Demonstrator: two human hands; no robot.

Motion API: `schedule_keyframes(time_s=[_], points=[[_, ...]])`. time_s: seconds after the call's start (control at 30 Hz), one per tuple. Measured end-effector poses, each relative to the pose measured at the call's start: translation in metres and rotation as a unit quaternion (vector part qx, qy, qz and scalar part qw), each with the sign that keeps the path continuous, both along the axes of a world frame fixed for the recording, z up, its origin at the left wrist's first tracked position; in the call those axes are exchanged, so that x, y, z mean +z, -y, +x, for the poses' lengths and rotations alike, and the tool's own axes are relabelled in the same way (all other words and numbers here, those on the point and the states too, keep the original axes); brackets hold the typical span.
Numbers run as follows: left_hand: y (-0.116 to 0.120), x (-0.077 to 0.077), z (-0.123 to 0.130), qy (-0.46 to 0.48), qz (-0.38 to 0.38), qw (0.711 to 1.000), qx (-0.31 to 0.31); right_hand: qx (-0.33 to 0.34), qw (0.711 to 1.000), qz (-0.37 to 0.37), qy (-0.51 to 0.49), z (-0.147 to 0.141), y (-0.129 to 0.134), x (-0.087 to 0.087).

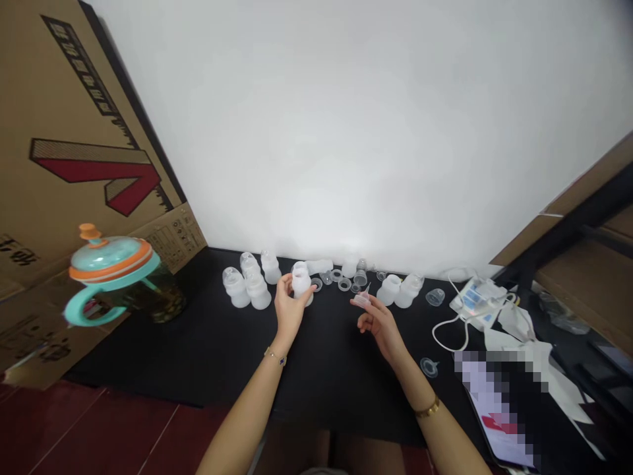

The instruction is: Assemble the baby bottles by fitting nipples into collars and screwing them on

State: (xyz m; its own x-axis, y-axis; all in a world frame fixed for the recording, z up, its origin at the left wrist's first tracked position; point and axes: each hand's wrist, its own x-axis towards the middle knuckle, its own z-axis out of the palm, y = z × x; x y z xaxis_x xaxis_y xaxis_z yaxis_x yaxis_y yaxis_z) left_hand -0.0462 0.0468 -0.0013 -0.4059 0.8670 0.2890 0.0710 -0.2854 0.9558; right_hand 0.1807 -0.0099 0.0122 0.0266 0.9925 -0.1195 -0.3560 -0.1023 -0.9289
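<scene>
My left hand (pixel 289 302) is closed round a small white baby bottle (pixel 301 282), its neck uncapped and pointing up. Between thumb and fingers of my right hand (pixel 380 323) is a clear bottle nipple (pixel 363 299), tip upward, a short way right of the bottle. Several capped white bottles (pixel 257 290) stand to the left of my left hand. Beyond my hands lie loose clear collar rings (pixel 345 284) and caps. An uncapped bottle (pixel 388 290) and a capped bottle (pixel 409 290) stand to the right. Another nipple (pixel 429 367) lies beside my right forearm.
A big jug with a turquoise handle (pixel 93 316) stands at left before a cardboard box (pixel 89 132). At right are a clear cap (pixel 435 297), a white cable (pixel 452 348), papers and a tablet-like screen (pixel 494 409). A white wall (pixel 336 132) borders the black table (pixel 212 356).
</scene>
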Motion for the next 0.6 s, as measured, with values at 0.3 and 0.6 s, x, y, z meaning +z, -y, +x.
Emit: schedule_keyframes(time_s=[0.3,0.6], points=[[0.004,-0.001,0.02,0.273,-0.121,0.92,-0.253,0.005,0.997,-0.025,-0.069,0.004,-0.001,-0.002],[0.005,-0.004,0.031,0.304,-0.206,0.869,-0.332,0.042,0.995,-0.056,-0.064,-0.001,-0.002,-0.01]])
